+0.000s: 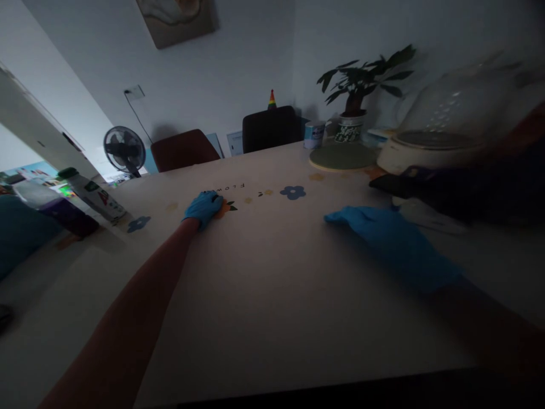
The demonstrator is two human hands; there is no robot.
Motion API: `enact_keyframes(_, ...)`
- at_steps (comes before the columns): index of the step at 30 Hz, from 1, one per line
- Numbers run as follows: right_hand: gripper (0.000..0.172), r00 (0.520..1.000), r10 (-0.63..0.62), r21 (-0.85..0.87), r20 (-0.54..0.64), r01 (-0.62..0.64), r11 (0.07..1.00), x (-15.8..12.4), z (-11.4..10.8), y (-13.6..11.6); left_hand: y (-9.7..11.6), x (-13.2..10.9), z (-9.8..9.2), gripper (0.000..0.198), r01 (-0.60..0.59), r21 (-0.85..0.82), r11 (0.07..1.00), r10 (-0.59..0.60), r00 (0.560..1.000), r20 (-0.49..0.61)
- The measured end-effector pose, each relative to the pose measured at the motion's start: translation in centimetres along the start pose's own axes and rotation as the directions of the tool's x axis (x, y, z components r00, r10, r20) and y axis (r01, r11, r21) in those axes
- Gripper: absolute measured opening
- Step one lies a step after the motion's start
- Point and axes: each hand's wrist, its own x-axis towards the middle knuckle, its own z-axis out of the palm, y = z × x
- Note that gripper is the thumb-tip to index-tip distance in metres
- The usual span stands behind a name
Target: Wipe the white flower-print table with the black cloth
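Observation:
My left hand [203,208], in a blue glove, rests on the white tablecloth [264,284] beside a printed orange flower. Its fingers curl down, and a small dark patch shows at them; I cannot make out what is under them. My right hand [378,236], also blue-gloved and slightly blurred, is low over the right side of the table. Its fingers stretch to the left, with nothing visible in them. Just beyond it are a dark flat object [389,184] and a crumpled whitish item [426,215].
At the left stand a white bottle [96,196] with a green cap and a purple-labelled container [63,210]. Toward the back right are a round green mat [343,156], a can [314,135], a potted plant [351,125] and a clear-domed appliance [434,150]. Chairs [185,149] line the far edge.

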Motion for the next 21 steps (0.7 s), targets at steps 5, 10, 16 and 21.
enact_keyframes(5, 0.053, 1.0, -0.007, -0.014, 0.001, 0.007, 1.0, -0.1, 0.1, 0.2, 0.1, 0.3, 0.1, 0.035, -0.003, 0.001, 1.0, 0.003, 1.0, -0.005)
enact_keyframes(10, 0.052, 1.0, -0.02, 0.003, -0.019, 0.02, 1.0, 0.1, 0.2, 0.2, 0.1, 0.0, 0.2, 0.036, 0.001, 0.012, 1.0, -0.001, 1.0, -0.011)
enact_keyframes(16, 0.052, 1.0, -0.009, 0.026, -0.021, 0.009, 1.0, 0.4, -0.1, -0.2, 0.0, -1.1, 0.1, 0.041, -0.002, 0.002, 1.0, 0.002, 1.0, 0.001)
enact_keyframes(21, 0.054, 1.0, -0.012, 0.033, -0.021, 0.013, 0.999, 0.2, 0.1, 0.0, 0.2, -2.8, -0.3, 0.039, -0.026, -0.009, 1.0, 0.026, 0.999, 0.02)
